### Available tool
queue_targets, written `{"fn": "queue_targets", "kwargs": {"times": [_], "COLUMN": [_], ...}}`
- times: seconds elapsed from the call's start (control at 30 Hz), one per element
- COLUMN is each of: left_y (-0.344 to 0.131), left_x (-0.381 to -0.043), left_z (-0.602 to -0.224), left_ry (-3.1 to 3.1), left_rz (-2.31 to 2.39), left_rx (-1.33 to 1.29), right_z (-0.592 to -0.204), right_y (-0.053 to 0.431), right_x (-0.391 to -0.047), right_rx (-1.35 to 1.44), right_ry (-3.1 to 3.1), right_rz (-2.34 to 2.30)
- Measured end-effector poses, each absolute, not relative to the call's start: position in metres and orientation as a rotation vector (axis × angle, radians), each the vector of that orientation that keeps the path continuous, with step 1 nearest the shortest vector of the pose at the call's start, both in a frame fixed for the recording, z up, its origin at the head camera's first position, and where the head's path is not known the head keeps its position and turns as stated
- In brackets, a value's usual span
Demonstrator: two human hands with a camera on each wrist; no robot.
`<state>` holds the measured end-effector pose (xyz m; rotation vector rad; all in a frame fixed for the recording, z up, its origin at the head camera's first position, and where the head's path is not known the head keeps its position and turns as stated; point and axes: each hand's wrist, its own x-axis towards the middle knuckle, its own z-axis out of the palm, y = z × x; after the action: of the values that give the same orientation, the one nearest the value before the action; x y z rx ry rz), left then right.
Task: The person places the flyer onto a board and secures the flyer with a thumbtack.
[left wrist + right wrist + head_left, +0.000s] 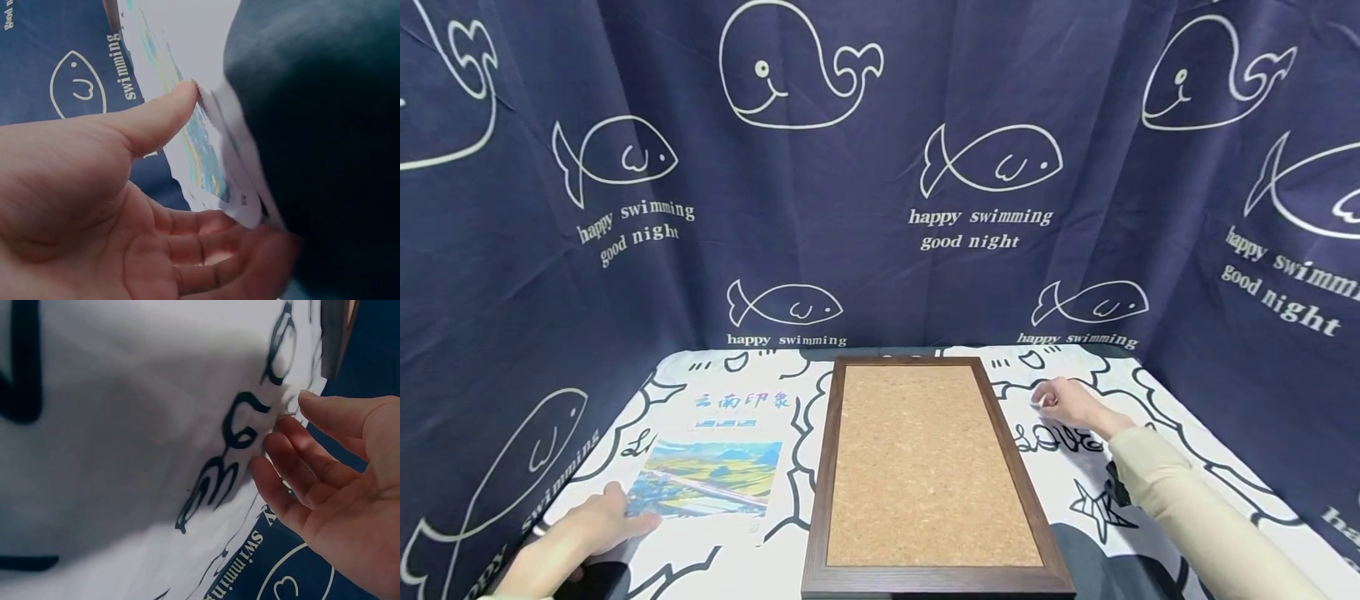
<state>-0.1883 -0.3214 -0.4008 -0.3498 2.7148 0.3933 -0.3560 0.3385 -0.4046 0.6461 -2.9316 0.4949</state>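
Landscape poster (pixel 715 468) has the left hand (pixel 589 527) loosely open at its lower-left corner; right hand (pixel 1072 405) pinches some tiny pale thing (pixel 289 400), can't tell what, right of the corkboard (pixel 928 475).

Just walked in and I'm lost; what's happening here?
A person's left hand touches the lower left of a printed landscape sheet. The right hand seems to pinch a small pale thing near the patterned cloth. A framed cork board lies between the hands, the sheet beside it.
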Motion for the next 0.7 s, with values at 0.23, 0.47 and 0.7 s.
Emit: {"fn": "queue_targets", "kwargs": {"times": [0.23,0.47,0.7], "left_y": [-0.322,-0.329,-0.330], "left_x": [-0.190,-0.189,-0.192], "left_z": [-0.405,-0.409,-0.416], "left_ry": [2.707,2.735,2.837], "left_rz": [0.543,0.606,0.550], "left_rx": [-0.401,-0.352,-0.346], "right_z": [-0.411,-0.411,-0.413], "right_y": [0.338,0.338,0.338], "right_x": [-0.359,-0.363,-0.365], "right_rx": [0.594,0.572,0.549], "right_ry": [-2.925,-2.934,-2.943], "right_rz": [0.459,0.481,0.479]}}
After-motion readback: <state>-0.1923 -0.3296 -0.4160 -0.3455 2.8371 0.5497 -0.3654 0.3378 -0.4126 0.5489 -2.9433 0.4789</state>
